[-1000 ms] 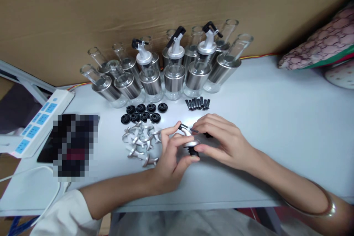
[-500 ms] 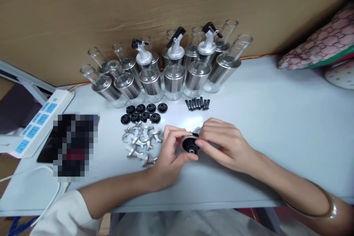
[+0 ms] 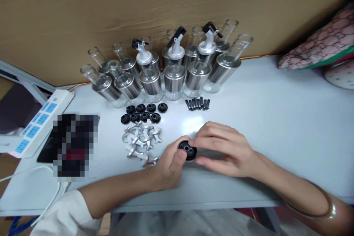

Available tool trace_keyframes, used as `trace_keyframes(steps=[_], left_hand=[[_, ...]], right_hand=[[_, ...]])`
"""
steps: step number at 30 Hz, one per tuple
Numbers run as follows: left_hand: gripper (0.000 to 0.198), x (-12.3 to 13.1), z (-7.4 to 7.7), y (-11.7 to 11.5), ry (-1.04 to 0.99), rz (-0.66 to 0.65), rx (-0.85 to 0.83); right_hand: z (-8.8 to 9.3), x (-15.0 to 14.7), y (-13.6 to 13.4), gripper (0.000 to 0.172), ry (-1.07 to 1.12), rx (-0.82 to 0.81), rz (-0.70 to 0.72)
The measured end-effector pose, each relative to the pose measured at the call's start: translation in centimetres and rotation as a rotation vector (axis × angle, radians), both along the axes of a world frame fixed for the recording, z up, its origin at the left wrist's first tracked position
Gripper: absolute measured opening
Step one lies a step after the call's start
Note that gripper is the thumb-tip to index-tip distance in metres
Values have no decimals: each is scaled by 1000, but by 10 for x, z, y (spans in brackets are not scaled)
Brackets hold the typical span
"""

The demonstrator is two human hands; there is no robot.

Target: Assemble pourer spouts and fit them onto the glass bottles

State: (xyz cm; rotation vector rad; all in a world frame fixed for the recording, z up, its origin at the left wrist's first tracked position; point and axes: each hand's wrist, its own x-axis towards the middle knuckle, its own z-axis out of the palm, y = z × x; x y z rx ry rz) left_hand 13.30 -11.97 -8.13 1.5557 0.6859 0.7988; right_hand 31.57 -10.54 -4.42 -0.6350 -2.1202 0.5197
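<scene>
My left hand (image 3: 170, 164) is closed round a bottle pourer spout (image 3: 188, 151), with its thumb on the near left of the rim. The spout's round black stopper side faces up toward me; the rest of it is hidden in the fingers. At its right edge is my right hand (image 3: 226, 149), index fingertip on the far rim and thumb by the near edge. Left of the hands lies a pile of silver pourer heads (image 3: 143, 140). Behind the pile sit several black rubber stoppers (image 3: 151, 108) in two rows. Small black levers (image 3: 197, 103) lie in a row beyond my right hand.
Glass bottles with metal bands (image 3: 129, 86) stand along the cardboard wall (image 3: 166, 0); three of them carry fitted pourers (image 3: 176, 52). A power strip (image 3: 37, 123) and a blurred dark device (image 3: 74, 147) occupy the table's left. A patterned cushion (image 3: 318, 46) lies far right.
The pourer spout has turned so its black underside faces up more squarely. My left thumb has moved onto its rim. My right fingers have spread and shifted around its right edge.
</scene>
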Motion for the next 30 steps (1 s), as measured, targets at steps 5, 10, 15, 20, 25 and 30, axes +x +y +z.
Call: trace_keyframes(steps=[5, 10, 15, 20, 25, 30], left_hand=[[55, -1, -2, 0, 87, 22, -31], [54, 1, 1, 2, 109, 14, -34], [51, 0, 2, -3, 121, 64, -207], [45, 1, -4, -9, 2, 101, -388], [44, 4, -2, -7, -246, 45, -227], [48, 4, 3, -6, -214, 39, -215]], right_hand=[[1, -2, -1, 13, 21, -74, 4], [1, -4, -3, 2, 61, -126, -9], [-2, -4, -2, 4, 16, -71, -48], [-2, -2, -1, 6, 22, -147, -67], [-1, 3, 0, 10, 63, -242, -246], [0, 3, 0, 9, 2, -330, -360]])
